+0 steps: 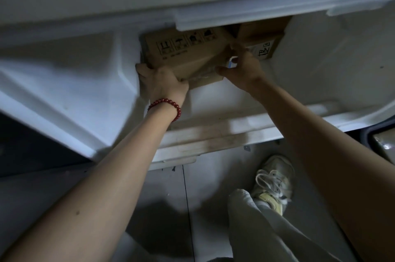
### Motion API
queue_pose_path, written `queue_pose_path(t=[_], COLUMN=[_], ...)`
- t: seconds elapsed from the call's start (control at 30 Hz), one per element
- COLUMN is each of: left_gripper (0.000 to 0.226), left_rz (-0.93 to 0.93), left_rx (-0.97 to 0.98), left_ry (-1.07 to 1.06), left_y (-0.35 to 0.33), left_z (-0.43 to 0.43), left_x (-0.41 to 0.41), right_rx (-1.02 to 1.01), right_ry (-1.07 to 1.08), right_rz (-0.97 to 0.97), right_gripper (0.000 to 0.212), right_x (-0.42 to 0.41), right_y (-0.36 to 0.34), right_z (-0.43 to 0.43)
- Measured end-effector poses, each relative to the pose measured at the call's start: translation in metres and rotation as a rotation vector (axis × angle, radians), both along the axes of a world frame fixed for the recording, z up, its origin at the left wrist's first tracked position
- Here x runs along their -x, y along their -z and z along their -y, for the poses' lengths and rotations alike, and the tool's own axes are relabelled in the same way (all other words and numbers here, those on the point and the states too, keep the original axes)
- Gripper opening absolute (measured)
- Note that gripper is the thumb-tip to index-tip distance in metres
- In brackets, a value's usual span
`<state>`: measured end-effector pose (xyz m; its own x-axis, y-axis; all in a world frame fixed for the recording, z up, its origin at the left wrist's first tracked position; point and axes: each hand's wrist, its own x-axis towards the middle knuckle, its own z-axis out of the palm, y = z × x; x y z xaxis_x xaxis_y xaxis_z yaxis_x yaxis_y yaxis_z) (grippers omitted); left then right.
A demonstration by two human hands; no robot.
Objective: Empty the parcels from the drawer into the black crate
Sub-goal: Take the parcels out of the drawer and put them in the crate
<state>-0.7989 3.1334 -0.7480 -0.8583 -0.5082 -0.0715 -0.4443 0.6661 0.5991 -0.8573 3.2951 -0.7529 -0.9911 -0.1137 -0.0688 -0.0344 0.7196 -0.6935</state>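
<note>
Here both hands (164, 82) (243, 69) grip the cardboard parcel (188, 52), arms outstretched.

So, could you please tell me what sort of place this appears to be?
Likely a dim indoor storage corner, perhaps at home; I can't be sure. A white plastic drawer, like a fridge's, holds cardboard parcels above a grey tiled floor.

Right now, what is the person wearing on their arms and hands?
No sleeves or gloves show: the left arm and right arm are bare all the way to the picture's edge. The left hand has a bracelet of round, dark red beads around its wrist. The right hand has no bracelet at its wrist.
</note>
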Motion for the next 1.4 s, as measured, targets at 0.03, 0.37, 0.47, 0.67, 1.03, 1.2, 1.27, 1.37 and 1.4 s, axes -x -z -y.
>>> queue_pose_path(t=[0.03, 0.37, 0.47, 0.67, 1.03, 1.2, 1.27, 1.37, 1.4], left_gripper=[0.071, 0.071, 0.068, 0.069, 0.056, 0.055, 0.054, 0.052, 0.052], left_rz=[0.011, 0.001, -0.059, -0.205, -0.313, -0.376, -0.392, -0.439, -0.456], left_rx=[-0.013, -0.079, -0.065, -0.09, -0.024, -0.079, -0.11, -0.151, -0.166], left_ry=[0.0, -0.037, -0.023, 0.144, 0.318, 0.359, 0.394, 0.416, 0.42], left_y=[-0.002, -0.044, -0.064, -0.103, -0.166, -0.189, -0.193, -0.198, -0.199], left_z=[-0.001, -0.02, -0.022, -0.04, -0.083, -0.08, -0.079, -0.082, -0.084], left_x=[-0.001, -0.039, -0.051, -0.092, -0.165, -0.185, -0.199, -0.219, -0.224], right_rx=[0.011, 0.332, 0.425, 0.47, 0.493, 0.599, 0.65, 0.706, 0.706], right_ry=[-0.007, -0.007, 0.015, 0.053, 0.109, 0.137, 0.157, 0.242, 0.271], right_rz=[0.015, 0.177, 0.141, 0.096, -0.005, 0.009, 0.001, -0.044, -0.061], right_gripper=[0.06, 0.062, 0.058, 0.069, 0.073, 0.071, 0.07, 0.062, 0.058], right_x=[0.0, -0.055, -0.077, -0.127, -0.21, -0.243, -0.26, -0.282, -0.289], right_y=[-0.002, -0.02, -0.047, -0.096, -0.143, -0.165, -0.172, -0.179, -0.18], right_z=[-0.003, -0.022, -0.033, -0.071, -0.119, -0.12, -0.12, -0.123, -0.125])
